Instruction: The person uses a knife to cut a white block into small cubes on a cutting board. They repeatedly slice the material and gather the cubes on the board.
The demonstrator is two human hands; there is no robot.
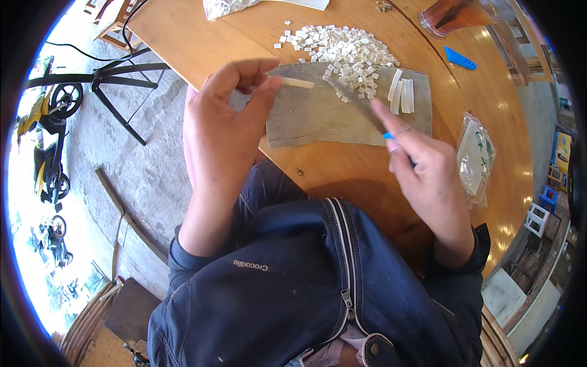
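The left hand [229,128] pinched a pale strip [299,83], which jutted rightward from the fingertips. The right hand [427,164] gripped a knife [362,109].

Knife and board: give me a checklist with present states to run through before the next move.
1. Knife held in right hand: ok.
2. White strip pinched in left hand: ok.
3. Knife apart from left hand: ok.
4. Board clear of small white pieces: not ok, the pile spills over its far edge.
5. Other strips on the board's right side: ok.
6. Knife sharp: cannot tell.
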